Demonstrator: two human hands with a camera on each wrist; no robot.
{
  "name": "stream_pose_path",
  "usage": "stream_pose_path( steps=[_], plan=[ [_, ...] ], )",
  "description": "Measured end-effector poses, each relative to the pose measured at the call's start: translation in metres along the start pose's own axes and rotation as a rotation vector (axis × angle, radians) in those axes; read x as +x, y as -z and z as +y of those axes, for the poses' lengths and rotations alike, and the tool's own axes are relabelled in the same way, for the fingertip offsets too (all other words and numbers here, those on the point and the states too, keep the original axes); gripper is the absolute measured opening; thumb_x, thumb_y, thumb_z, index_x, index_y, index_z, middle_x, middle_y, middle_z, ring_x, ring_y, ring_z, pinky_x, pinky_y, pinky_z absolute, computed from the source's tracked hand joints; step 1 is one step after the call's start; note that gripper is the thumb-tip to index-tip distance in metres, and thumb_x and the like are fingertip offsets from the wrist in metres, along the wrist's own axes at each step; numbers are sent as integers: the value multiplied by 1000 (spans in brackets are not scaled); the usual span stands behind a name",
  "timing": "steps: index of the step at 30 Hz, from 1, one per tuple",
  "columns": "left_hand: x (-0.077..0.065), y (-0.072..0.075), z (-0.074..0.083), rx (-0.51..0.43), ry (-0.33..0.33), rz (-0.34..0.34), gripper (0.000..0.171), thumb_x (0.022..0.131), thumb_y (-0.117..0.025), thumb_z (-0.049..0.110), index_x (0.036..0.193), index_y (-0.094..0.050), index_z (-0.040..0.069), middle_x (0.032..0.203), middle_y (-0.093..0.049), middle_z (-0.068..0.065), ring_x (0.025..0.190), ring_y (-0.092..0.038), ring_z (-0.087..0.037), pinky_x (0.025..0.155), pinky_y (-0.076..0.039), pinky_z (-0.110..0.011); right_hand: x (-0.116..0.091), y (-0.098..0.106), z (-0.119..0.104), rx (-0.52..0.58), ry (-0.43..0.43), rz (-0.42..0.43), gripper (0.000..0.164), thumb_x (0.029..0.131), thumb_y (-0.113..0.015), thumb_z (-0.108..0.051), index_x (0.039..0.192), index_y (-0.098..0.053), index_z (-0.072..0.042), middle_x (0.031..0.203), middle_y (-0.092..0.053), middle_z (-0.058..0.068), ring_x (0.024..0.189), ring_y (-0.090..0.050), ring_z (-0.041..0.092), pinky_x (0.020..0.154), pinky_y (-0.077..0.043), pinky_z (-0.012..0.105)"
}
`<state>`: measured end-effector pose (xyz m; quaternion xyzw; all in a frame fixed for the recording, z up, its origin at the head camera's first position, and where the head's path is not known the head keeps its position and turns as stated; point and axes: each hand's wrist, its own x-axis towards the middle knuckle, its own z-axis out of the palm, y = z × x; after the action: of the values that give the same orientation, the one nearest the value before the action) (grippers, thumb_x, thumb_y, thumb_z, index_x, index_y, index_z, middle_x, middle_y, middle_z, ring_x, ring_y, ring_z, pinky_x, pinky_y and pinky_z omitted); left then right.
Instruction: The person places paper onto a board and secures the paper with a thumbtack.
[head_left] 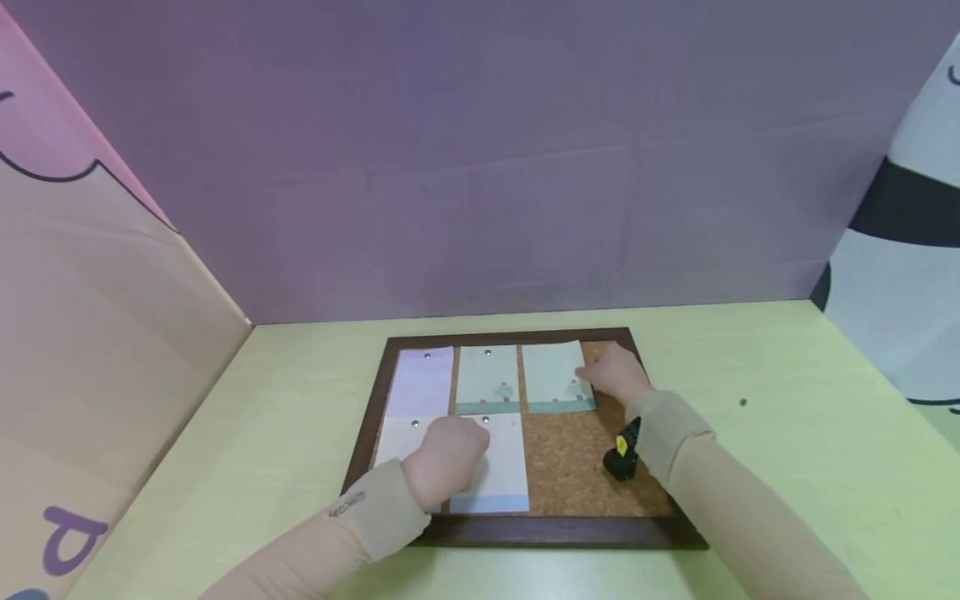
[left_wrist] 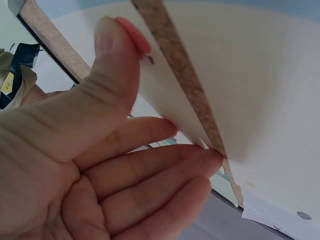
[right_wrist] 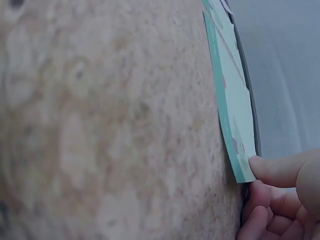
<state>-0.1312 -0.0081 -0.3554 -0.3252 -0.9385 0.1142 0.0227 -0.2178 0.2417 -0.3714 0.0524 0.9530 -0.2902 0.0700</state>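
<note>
A cork board [head_left: 570, 467] with a dark wooden frame lies on the table, bearing several paper sheets. My right hand [head_left: 615, 372] pinches the right edge of the pale green tree-printed sheet [head_left: 553, 375] at the top right; in the right wrist view, thumb and fingers [right_wrist: 272, 170] meet at its corner. Over the two lower white sheets, my left hand [head_left: 450, 454] has its fingers loosely bent. In the left wrist view its thumb [left_wrist: 117, 85] touches a sheet beside a red mark [left_wrist: 134, 36]. Round metal thumbtacks [head_left: 487, 352] show on the other sheets.
A lilac sheet [head_left: 420, 383] sits at the board's top left, beside another tree-printed sheet [head_left: 487, 379]. One small dark round piece [head_left: 742, 402] lies on the table right of the board. A purple wall [head_left: 480, 208] rises behind, with printed side panels left and right.
</note>
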Motion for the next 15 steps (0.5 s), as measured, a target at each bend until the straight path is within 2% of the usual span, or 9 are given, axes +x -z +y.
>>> stream_pose_path(
  steps=[5,9,12,13,15],
  plan=[
    [1,0,0,9,0,-4,19,63,-70,0,64,-56,13,59,-55,2,53,-47,-10,47,-45,-25,1,0,0,-6,-15,-5,42,89,-61,-23,53,-40,-14,50,-36,-5,48,-32,11,50,-28,25],
    [2,0,0,16,5,-15,19,63,-70,1,64,-56,13,59,-56,2,54,-49,-11,47,-45,-25,3,0,-1,-19,0,-3,45,89,-60,-23,51,-37,-15,48,-32,-6,46,-29,10,48,-27,24],
    [2,0,-1,13,-1,-30,19,64,-70,1,64,-56,13,60,-57,2,54,-48,-11,47,-45,-26,4,-1,-2,-36,-21,-1,44,89,-60,-24,52,-37,-15,49,-31,-6,47,-29,10,48,-27,25],
    [2,0,-2,6,-5,-37,19,64,-71,1,65,-56,13,60,-57,1,54,-48,-11,47,-45,-26,4,-2,-2,-38,-39,-2,42,89,-60,-24,54,-40,-13,51,-33,-5,49,-31,11,49,-28,26],
    [3,2,-3,-14,-6,-62,20,64,-73,2,65,-56,13,60,-57,1,54,-47,-10,47,-45,-26,3,-3,-3,-45,-73,2,33,88,-61,-26,62,-53,-8,58,-49,1,54,-44,14,53,-38,28]
  ],
)
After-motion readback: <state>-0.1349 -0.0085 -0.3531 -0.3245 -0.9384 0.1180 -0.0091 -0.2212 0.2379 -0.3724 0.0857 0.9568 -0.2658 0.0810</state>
